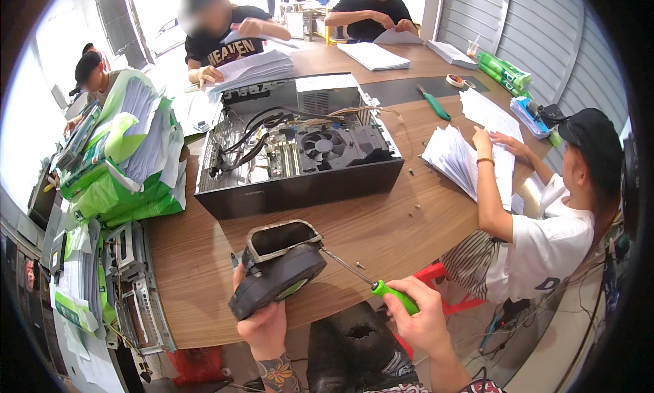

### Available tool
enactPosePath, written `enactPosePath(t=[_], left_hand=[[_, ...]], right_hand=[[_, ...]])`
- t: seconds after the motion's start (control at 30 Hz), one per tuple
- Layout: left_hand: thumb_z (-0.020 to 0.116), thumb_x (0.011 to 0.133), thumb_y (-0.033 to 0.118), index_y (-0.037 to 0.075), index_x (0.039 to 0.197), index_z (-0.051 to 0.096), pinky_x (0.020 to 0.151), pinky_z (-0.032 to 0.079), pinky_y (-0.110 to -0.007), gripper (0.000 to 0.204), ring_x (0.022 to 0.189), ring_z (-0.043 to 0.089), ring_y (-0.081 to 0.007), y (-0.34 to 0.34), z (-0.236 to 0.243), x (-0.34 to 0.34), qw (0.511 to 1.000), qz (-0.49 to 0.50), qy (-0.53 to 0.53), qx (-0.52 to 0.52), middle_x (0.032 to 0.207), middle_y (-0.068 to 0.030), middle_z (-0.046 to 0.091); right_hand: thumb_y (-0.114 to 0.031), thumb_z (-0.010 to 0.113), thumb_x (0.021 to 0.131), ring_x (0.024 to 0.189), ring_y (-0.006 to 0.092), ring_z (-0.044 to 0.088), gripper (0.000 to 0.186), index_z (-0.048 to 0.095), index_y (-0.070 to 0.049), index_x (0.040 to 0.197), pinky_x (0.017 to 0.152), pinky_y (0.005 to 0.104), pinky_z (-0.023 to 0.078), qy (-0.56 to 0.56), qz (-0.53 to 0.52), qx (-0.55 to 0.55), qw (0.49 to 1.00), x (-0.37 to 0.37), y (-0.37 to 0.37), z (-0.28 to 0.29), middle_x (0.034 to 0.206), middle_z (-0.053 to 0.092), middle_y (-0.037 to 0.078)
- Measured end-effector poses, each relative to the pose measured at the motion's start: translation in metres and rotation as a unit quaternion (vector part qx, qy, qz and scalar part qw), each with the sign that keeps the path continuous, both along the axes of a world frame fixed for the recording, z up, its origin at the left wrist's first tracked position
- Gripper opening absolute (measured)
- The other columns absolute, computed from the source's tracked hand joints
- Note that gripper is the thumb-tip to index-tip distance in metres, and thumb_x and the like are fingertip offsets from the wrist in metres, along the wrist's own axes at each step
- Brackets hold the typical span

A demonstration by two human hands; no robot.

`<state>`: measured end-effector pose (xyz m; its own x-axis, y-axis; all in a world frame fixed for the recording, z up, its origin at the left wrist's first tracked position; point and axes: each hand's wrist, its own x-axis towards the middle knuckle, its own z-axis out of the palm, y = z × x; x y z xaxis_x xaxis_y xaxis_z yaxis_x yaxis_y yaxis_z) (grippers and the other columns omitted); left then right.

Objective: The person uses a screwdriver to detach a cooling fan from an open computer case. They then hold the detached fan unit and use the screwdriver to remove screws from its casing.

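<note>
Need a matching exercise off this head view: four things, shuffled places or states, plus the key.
Things
1. Black blower
2. Screwdriver
3. Computer case
4. Green bag

Places or states
A. Open-topped on the table, a round fan showing inside
B. Gripped in the right hand, shaft angled toward the part in the other hand
C. Left of the case, sheets of paper sticking out
D. Held up in the left hand, metal-rimmed opening on top

Pairs: 1-D, 2-B, 3-A, 4-C
</note>
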<state>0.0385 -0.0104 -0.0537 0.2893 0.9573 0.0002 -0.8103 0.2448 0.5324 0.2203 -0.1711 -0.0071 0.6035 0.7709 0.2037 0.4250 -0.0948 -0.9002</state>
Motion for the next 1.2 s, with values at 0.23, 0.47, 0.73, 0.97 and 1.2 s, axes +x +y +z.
enactPosePath(t=[0.23, 0.47, 0.73, 0.97, 1.2], left_hand=[[0.059, 0.052, -0.008, 0.001, 0.142, 0.037, 0.112, 0.034, -0.042, 0.093, 0.128, 0.046, -0.0314, 0.001, 0.01, 0.006, 0.998, -0.001, 0.018, 0.052, 0.137, -0.0162, 0.047], [0.064, 0.051, -0.005, -0.001, 0.141, 0.037, 0.112, 0.033, -0.041, 0.094, 0.129, 0.045, -0.03, 0.001, 0.013, 0.008, 0.997, 0.003, 0.039, 0.068, 0.138, -0.0152, 0.047], [0.061, 0.049, -0.006, 0.001, 0.141, 0.038, 0.111, 0.034, -0.04, 0.095, 0.127, 0.046, -0.0299, 0.0, 0.013, 0.01, 0.997, 0.013, 0.044, 0.06, 0.135, -0.0144, 0.048], [0.062, 0.049, -0.004, 0.002, 0.141, 0.037, 0.109, 0.036, -0.04, 0.095, 0.123, 0.048, -0.0294, 0.0, 0.014, 0.009, 0.997, 0.009, 0.044, 0.065, 0.132, -0.0141, 0.049], [0.064, 0.05, -0.002, 0.002, 0.14, 0.039, 0.109, 0.036, -0.039, 0.094, 0.124, 0.047, -0.0286, 0.0, 0.014, 0.011, 0.994, 0.011, 0.062, 0.089, 0.133, -0.0134, 0.048]], right_hand=[[-0.009, 0.078, 0.077, 0.076, 0.0219, 0.066, 0.025, 0.063, 0.0, 0.095, 0.064, 0.0321, 0.051, -0.066, -0.008, -0.008, 0.998, -0.008, 0.005, 0.014, 0.088, 0.062, 0.011], [-0.008, 0.079, 0.076, 0.073, 0.021, 0.065, 0.028, 0.062, 0.0, 0.097, 0.063, 0.0311, 0.052, 0.014, -0.003, -0.006, 1.0, -0.002, -0.001, 0.008, 0.083, 0.063, 0.01], [-0.011, 0.078, 0.078, 0.073, 0.0233, 0.069, 0.027, 0.064, -0.001, 0.098, 0.067, 0.0328, 0.054, 0.006, 0.01, 0.027, 1.0, -0.012, 0.007, 0.004, 0.084, 0.068, 0.013], [-0.006, 0.079, 0.076, 0.073, 0.0202, 0.068, 0.025, 0.065, 0.0, 0.095, 0.067, 0.0293, 0.052, -0.065, -0.046, 0.024, 0.997, -0.018, 0.01, 0.004, 0.083, 0.07, 0.013], [-0.011, 0.08, 0.077, 0.07, 0.0265, 0.065, 0.023, 0.065, -0.001, 0.092, 0.063, 0.0336, 0.052, -0.102, -0.037, 0.012, 0.994, -0.003, 0.007, 0.003, 0.08, 0.064, 0.013]])
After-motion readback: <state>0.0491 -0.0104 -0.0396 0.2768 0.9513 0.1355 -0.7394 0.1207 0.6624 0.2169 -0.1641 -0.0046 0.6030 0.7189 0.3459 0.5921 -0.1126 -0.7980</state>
